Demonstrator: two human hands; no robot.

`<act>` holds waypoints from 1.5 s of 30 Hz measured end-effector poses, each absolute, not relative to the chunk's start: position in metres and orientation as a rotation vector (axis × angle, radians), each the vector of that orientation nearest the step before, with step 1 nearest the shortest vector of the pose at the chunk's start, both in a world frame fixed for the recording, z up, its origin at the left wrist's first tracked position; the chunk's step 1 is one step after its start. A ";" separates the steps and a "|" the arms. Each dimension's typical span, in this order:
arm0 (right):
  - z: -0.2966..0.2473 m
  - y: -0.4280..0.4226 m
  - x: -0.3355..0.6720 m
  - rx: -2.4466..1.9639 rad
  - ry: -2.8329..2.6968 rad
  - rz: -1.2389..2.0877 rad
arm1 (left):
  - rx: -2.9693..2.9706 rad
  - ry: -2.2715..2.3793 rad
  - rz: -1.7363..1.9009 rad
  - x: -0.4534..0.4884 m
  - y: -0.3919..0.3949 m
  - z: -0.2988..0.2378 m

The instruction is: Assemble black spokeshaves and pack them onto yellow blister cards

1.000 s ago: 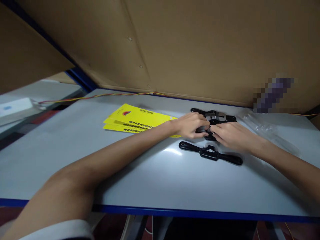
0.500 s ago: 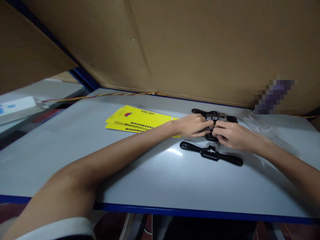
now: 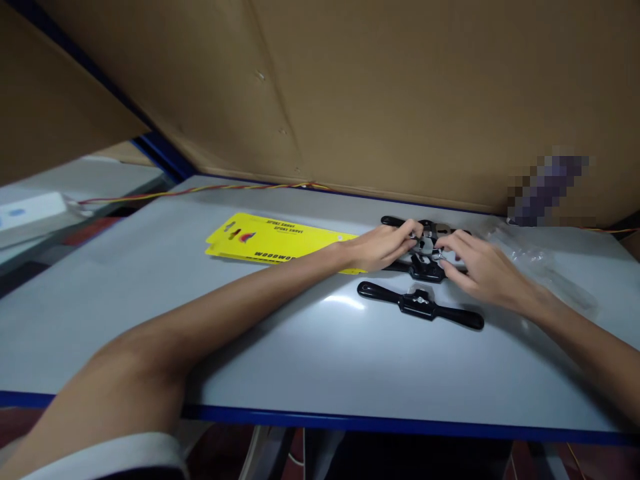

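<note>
Three black spokeshaves lie on the grey table (image 3: 300,347). The near spokeshave (image 3: 421,307) lies alone in front of my hands. The middle spokeshave (image 3: 424,269) sits just under my fingertips. The far spokeshave (image 3: 397,222) is partly covered by my fingers. My left hand (image 3: 381,245) reaches in from the left, fingers pinched at a small shiny metal plate (image 3: 431,247) between the far and middle tools. My right hand (image 3: 481,268) meets it from the right, forefinger and thumb curled round the same plate.
Yellow packaging cards (image 3: 270,239) lie stacked left of the tools. Clear plastic wrapping (image 3: 537,263) lies at the right. A cardboard wall (image 3: 400,100) rises behind the table, with a red-yellow wire (image 3: 210,190) along its foot. A white box (image 3: 30,212) sits far left.
Both hands have shifted slightly away from me, off the middle spokeshave's centre toward the far one. My right fingers have spread wider. The middle tool's black knob now shows.
</note>
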State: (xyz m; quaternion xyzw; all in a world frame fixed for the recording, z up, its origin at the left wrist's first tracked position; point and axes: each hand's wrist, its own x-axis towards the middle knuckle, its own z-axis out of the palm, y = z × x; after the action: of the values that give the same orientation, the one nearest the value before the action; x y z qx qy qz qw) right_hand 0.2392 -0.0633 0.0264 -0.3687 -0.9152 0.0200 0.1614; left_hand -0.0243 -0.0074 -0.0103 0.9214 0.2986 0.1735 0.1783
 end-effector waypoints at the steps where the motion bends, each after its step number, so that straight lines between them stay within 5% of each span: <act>1: 0.027 -0.067 0.238 -1.033 -2.633 0.085 | 2.609 0.845 0.485 -0.024 -0.008 -0.010; 23: 0.004 -0.095 0.220 -0.796 -2.800 0.196 | 2.933 0.771 0.630 -0.039 -0.034 0.025; 35: 0.024 -0.095 0.209 -1.001 -3.060 -0.092 | 2.901 0.982 0.496 -0.038 -0.094 -0.018; 45: 0.058 -0.091 0.201 -0.632 -3.295 -0.239 | 2.967 0.833 0.579 -0.036 -0.085 -0.020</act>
State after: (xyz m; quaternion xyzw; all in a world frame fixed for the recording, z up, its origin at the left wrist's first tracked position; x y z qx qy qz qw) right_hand 0.2006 -0.0912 0.0578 -0.1868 -0.9736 -0.0706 -0.1109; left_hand -0.0355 -0.0851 -0.0197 0.9462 0.2655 0.1848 0.0030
